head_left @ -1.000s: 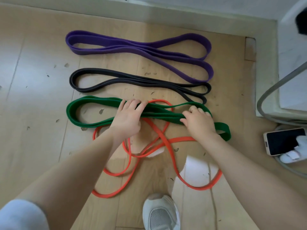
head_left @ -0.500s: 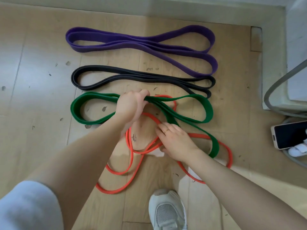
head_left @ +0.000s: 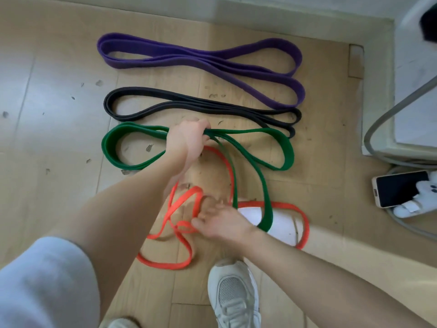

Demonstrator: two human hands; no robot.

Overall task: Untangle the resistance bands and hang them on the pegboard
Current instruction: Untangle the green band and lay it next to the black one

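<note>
Separating the green band [head_left: 287,150] from the orange band [head_left: 165,262] on the floor [head_left: 47,138], with the 2 hands apart.

The left hand [head_left: 186,140] is fisted around the green band's gathered middle; the right hand [head_left: 220,221] pinches orange strands nearer the shoe [head_left: 233,294]. A green loop crosses the orange band beside the right hand, so pulling the orange could likely drag that loop along or tighten the tangle. The purple band [head_left: 201,60] and black band [head_left: 201,105] lie apart; no pegboard is in view.

right hand [head_left: 220,221] fingers blurred | orange band [head_left: 186,202] grip unclear
</note>
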